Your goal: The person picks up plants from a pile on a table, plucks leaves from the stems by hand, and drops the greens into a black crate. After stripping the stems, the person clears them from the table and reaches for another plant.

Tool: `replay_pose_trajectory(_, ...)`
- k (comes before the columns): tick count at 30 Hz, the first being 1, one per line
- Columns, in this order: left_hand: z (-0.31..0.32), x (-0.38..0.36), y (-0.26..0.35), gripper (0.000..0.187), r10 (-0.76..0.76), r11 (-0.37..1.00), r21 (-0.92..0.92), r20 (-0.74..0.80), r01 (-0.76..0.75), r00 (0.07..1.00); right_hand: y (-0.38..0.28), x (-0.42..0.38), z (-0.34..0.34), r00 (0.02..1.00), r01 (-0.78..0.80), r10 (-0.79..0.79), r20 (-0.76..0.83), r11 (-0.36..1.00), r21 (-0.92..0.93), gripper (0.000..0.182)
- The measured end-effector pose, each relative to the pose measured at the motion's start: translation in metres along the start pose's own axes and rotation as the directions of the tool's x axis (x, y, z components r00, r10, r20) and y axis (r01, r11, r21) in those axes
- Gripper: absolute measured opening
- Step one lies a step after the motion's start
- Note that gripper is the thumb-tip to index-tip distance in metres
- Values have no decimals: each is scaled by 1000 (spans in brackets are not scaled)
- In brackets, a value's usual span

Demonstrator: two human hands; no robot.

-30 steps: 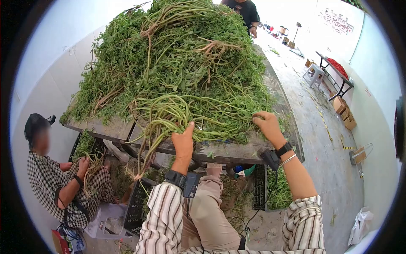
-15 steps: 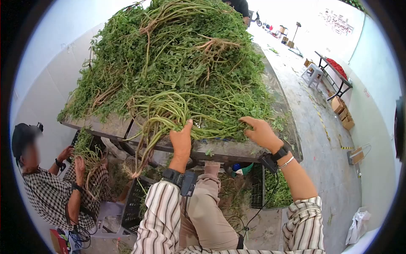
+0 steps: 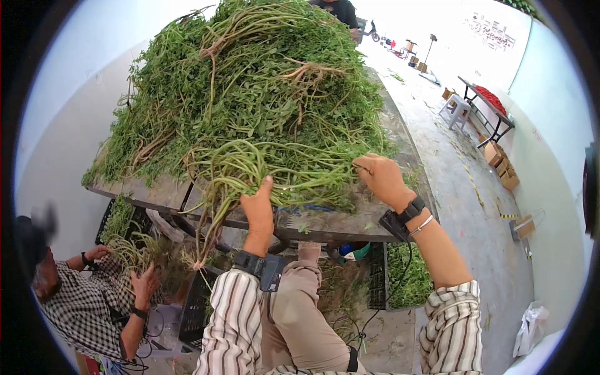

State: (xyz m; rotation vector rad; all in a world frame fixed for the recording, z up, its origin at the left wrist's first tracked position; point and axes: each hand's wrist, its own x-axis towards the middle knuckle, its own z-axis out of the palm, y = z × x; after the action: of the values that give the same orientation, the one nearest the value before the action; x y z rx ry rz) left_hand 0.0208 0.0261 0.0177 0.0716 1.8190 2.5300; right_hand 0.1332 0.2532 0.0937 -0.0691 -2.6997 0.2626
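Note:
My left hand [image 3: 257, 207] is closed round a bunch of leafy green stems [image 3: 234, 165] at the near edge of the table. The bunch's pale roots [image 3: 201, 250] hang down over that edge, and its leafy ends reach right. My right hand [image 3: 382, 178] is closed in a pinch at the right end of these stems; what lies between its fingertips is too small to make out. Behind both hands rises a big heap of green plants [image 3: 262, 94] with brown roots, covering most of the table [image 3: 409, 140].
Below the table stand a dark crate of greens [image 3: 409, 275] at right and another crate [image 3: 194, 306] at left. A co-worker in a checked shirt [image 3: 87, 306] handles plants at lower left. Another person [image 3: 340, 11] is behind the heap. A stool [image 3: 456, 111] stands far right.
My right hand has moved slightly up and its fingers have closed at the leafy ends. My left hand keeps its hold. The co-worker at left has leaned and shifted the plants in their hands.

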Motion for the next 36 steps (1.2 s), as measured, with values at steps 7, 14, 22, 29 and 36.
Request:
replay_pose_trajectory(7,19,17,27,68,-34,959,-282,-40,21,999,-7,16,-22,996,5,-1,-90,999,44,20)
replay_pose_trajectory(14,45,15,34,29,-106,873,-474,38,111,994,10,-6,-8,991,-42,56,-122,993,114,22)
replay_pose_trajectory(22,48,29,34,20,-88,848,-514,102,128,991,-12,-24,-12,978,-182,205,-49,937,297,22)
replay_pose_trajectory(29,48,23,45,16,-137,805,-571,83,160,987,-39,-32,16,999,26,-8,-52,933,359,24)
replay_pose_trajectory(36,47,14,54,15,-100,805,-570,139,162,985,-41,-16,43,991,26,2,-132,979,203,23)
